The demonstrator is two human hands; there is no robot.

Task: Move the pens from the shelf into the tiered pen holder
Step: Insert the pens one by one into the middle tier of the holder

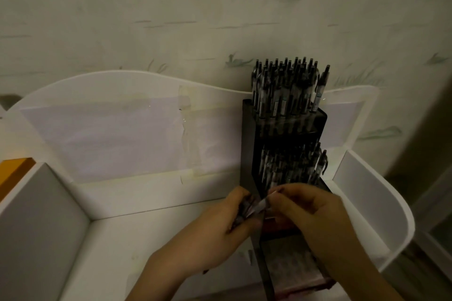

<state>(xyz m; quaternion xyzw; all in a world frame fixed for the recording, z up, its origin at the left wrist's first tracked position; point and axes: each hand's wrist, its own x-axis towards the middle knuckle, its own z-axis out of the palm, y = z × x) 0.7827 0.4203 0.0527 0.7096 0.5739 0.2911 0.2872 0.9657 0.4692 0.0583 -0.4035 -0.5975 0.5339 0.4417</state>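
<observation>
A black tiered pen holder (249, 144) stands on the white shelf (146, 234), right of centre. Its top tier is packed with several upright dark-capped pens (286, 88); a second tier below also holds several pens (293, 166). My left hand (215, 230) grips a small bundle of pens (244, 208) just left of the holder's front edge. My right hand (315, 212) reaches across the lower tiers and pinches the end of one pen in that bundle. The lower tiers are mostly hidden by my hands.
The shelf has a tall curved white back panel (122, 110) with taped paper, and white side walls at left (41, 215) and right (374, 193). An orange object (14, 171) sits beyond the left wall. A painted wall rises behind.
</observation>
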